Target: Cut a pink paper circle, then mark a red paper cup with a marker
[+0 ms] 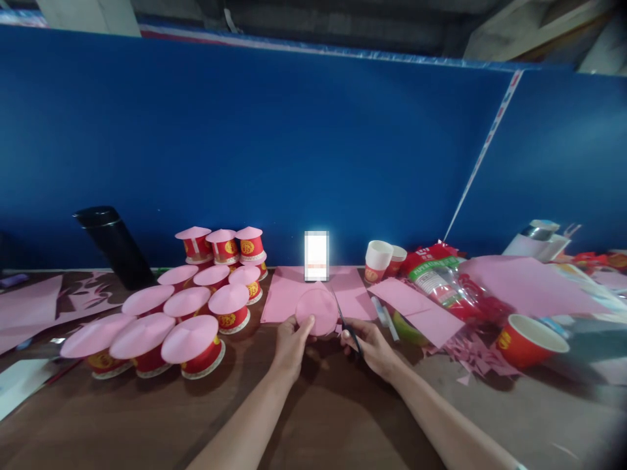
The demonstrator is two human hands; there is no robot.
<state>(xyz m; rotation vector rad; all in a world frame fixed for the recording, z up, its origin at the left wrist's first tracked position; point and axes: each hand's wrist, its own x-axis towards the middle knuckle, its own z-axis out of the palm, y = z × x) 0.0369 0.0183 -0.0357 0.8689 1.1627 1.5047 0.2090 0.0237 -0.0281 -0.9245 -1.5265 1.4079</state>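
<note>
Between my hands is a round pink paper disc (318,308), held near its lower left edge by my left hand (292,339), thumb on top. My right hand (368,344) grips a pair of dark-handled scissors (353,338); their blades lie along the disc's right edge. A small pink offcut hangs close to the blades. Behind the disc, larger pink paper sheets (279,294) lie on the table. To the left stand several upturned red paper cups (198,358) topped with shallow pink paper cones (190,339).
A black flask (115,248) leans at the left. Right of centre are white-and-red cups (378,258), a marker (393,323), a plastic package of cups (434,274) and pink scraps (482,352). A red cup (531,343) lies tilted farther right. A blue partition (294,143) rises behind the table.
</note>
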